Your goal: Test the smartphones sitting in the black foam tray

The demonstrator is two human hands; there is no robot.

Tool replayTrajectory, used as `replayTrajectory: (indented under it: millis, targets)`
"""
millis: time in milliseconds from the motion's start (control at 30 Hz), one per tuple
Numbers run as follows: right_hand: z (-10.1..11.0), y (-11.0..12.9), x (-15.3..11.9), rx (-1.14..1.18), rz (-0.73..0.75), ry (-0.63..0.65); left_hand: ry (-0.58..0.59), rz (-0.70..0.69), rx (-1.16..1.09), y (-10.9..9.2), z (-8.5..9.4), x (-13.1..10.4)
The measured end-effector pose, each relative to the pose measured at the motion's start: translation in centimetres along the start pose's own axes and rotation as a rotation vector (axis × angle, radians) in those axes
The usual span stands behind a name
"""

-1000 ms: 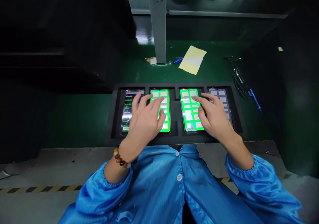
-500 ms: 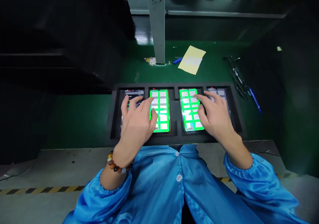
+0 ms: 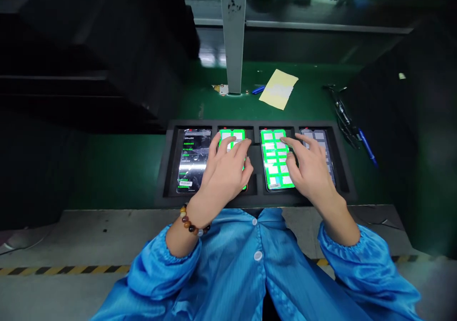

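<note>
Several phones lie face up in a black tray (image 3: pixel 255 199) at the bench's front edge. My left hand (image 3: pixel 226 171), fingers spread, is over a phone with a green and white screen (image 3: pixel 225 134) and covers much of it. Left of it lies a phone with a dark screen (image 3: pixel 194 161). My right hand (image 3: pixel 310 164) has its index fingertip at the upper right of another green and white phone (image 3: pixel 273 159), its other fingers apart over a greyish phone (image 3: pixel 327 147) at the right end. Neither hand holds anything.
Behind the tray are a yellow paper (image 3: pixel 279 89), a blue pen (image 3: pixel 258 89) and a grey post (image 3: pixel 233 40). To the right lie black cables (image 3: pixel 342 114) and another blue pen (image 3: pixel 367 147). Dark panels flank the bench.
My left hand has moved right, off the dark-screen phone and over the neighbouring green one. My right hand has stayed at the same phone. The view has shifted slightly.
</note>
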State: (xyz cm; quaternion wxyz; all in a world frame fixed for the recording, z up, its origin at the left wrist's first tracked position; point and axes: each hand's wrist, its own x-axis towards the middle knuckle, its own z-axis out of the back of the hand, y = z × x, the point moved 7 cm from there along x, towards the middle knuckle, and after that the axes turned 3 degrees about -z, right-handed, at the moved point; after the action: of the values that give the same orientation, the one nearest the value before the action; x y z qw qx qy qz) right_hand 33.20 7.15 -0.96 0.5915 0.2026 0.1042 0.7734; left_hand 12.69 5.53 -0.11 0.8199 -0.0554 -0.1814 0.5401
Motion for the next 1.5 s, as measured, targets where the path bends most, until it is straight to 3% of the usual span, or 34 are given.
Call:
replayTrajectory:
  millis: [233,533,900,1133,1400,1500]
  targets:
    - [0.0,-0.2,-0.5,0.023,-0.013,-0.032,-0.044,0.154,0.047,3.1,1.5,-1.9]
    - [0.6,0.9,-1.6,0.154,0.070,-0.137,-0.069,0.159,0.063,3.5,2.0,-2.0]
    - [0.4,1.0,-1.4,0.178,0.053,-0.108,0.003,0.021,0.036,0.5,0.4,0.1]
    - [0.5,0.9,-1.4,0.198,0.042,-0.103,-0.083,0.186,0.126,3.2,2.3,-2.5]
    - [0.5,0.8,-1.3,0.201,0.029,-0.113,-0.008,0.053,0.018,-0.9,0.8,-2.8]
    - [0.4,0.6,-1.3,0.202,0.013,-0.109,-0.025,0.100,0.034,-0.1,1.0,-3.3]
